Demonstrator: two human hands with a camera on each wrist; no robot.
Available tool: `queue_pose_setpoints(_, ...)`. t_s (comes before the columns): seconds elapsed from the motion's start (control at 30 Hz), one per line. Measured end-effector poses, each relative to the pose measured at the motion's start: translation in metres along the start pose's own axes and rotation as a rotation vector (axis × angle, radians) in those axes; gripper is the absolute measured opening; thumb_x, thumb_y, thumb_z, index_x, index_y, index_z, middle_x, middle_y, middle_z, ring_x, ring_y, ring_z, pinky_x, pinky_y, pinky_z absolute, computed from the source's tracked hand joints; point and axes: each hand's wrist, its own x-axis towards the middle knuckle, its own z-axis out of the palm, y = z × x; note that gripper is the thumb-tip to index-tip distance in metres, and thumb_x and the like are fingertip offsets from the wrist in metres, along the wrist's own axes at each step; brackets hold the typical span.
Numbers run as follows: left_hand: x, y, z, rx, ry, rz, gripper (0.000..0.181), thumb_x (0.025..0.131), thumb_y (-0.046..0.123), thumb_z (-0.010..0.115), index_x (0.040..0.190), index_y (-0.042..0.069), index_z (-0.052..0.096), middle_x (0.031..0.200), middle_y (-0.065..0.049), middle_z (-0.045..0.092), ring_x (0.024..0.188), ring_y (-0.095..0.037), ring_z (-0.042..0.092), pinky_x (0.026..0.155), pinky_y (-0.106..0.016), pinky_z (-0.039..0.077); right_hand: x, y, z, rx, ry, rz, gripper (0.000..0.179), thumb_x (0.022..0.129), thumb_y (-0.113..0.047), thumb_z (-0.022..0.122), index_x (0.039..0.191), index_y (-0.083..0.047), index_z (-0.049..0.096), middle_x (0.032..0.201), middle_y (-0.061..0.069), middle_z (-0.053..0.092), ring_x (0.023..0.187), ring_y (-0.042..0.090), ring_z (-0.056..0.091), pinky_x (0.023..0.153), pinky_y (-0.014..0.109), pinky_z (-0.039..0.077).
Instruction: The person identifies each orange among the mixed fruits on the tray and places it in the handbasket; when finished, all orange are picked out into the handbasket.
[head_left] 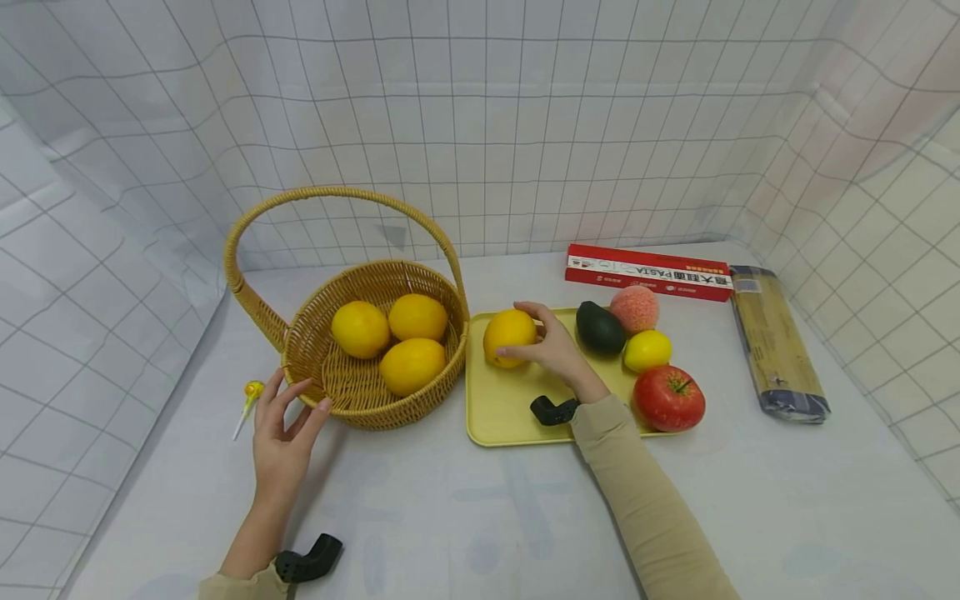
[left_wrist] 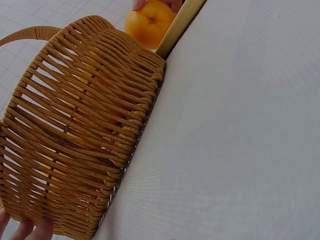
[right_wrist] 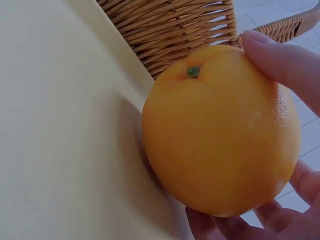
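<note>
My right hand (head_left: 557, 348) holds an orange (head_left: 504, 337) between thumb and fingers, above the left part of a yellow tray (head_left: 498, 417). In the right wrist view the orange (right_wrist: 220, 135) shows its green stem end, with the thumb along one side and the fingers below. Whether it touches the tray is hard to tell. Left of the tray stands a wicker basket (head_left: 397, 412) with a tall handle and three oranges (head_left: 412, 367) inside. My left hand (head_left: 281, 437) touches the basket's near left side, its fingers spread and fingertips against the weave.
On the tray's right side lie an avocado (head_left: 600, 328), a pink peach-like ball (head_left: 635, 309), a lemon (head_left: 647, 351) and a red tomato (head_left: 669, 398). Behind is a red pasta box (head_left: 648, 273); right, a flat package (head_left: 778, 342). A lollipop (head_left: 252, 400) lies left of the basket.
</note>
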Motion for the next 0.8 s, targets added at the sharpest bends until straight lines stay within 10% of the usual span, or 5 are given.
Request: queue_pose_setpoints(0.8,-0.001,0.001,0.002,-0.022,0.003,-0.001,0.042,0.086,0.0,0.065,0.125,-0.007,0.051,0.15,0.0,0.023,0.135,-0.023,0.029,0.092,-0.011,0.041,-0.026,-0.097,0.031,0.274,-0.132,-0.254,0.069,0.078,-0.003,0.073,0.138,-0.014,0.042,0.136,0.003,0.042,0.112,0.026,0.052,0.092,0.038,0.05)
